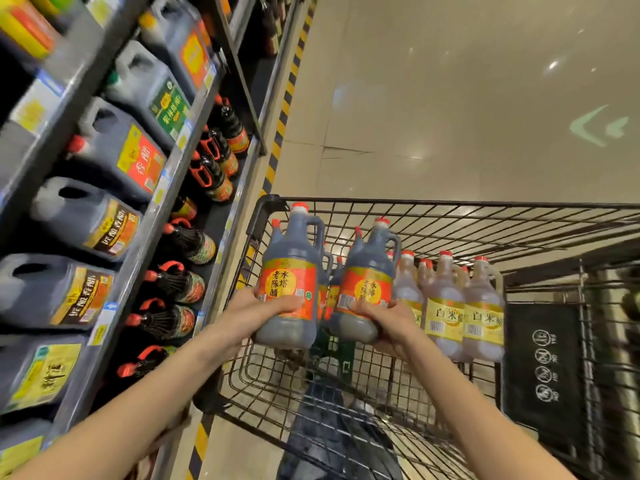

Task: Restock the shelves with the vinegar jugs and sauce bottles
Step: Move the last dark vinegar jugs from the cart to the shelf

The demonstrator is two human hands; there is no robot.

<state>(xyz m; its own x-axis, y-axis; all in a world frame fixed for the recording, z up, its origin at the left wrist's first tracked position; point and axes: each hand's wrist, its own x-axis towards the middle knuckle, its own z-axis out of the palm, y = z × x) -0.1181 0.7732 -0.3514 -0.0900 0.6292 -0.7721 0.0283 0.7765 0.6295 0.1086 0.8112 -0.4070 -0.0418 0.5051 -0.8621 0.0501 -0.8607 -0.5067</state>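
We hold two dark vinegar jugs above the cart [450, 216]: left hand [273, 306] wraps one jug [289, 271], right hand [384, 315] the other jug [367, 282]; next they likely go left onto the shelf [180, 168].

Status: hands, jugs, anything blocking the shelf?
Left hand grips one dark vinegar jug, right hand a second jug. Both held above the cart. Pale jugs wait inside. Path to shelf looks open.

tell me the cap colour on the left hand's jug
The cap is red, head view.
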